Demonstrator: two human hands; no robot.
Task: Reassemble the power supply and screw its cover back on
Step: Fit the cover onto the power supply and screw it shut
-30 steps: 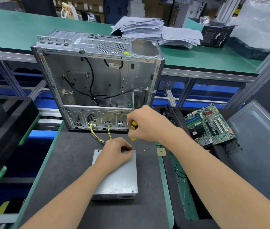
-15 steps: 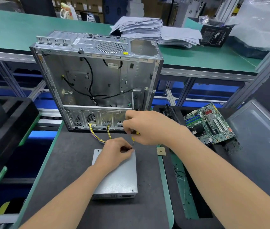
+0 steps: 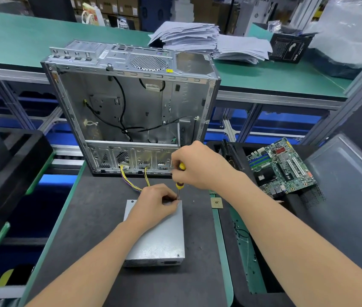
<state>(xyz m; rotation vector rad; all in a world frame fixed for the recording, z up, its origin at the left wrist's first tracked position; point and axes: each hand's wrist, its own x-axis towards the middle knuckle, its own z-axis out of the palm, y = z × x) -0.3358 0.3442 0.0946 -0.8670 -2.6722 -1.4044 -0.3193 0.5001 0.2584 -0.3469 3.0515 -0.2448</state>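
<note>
Power supply [image 3: 157,240], a grey metal box lying flat on the dark tabletop [image 3: 91,218], with the open computer case [image 3: 131,103] standing just behind it. At its far right corner the left hand [image 3: 153,204] rests on the cover, fingers curled and pinching the tip of the screwdriver [image 3: 179,185]. The right hand [image 3: 197,165] holds it upright above that corner, fingers wrapped round the yellow handle; a motherboard [image 3: 279,167] lies farther right.
</note>
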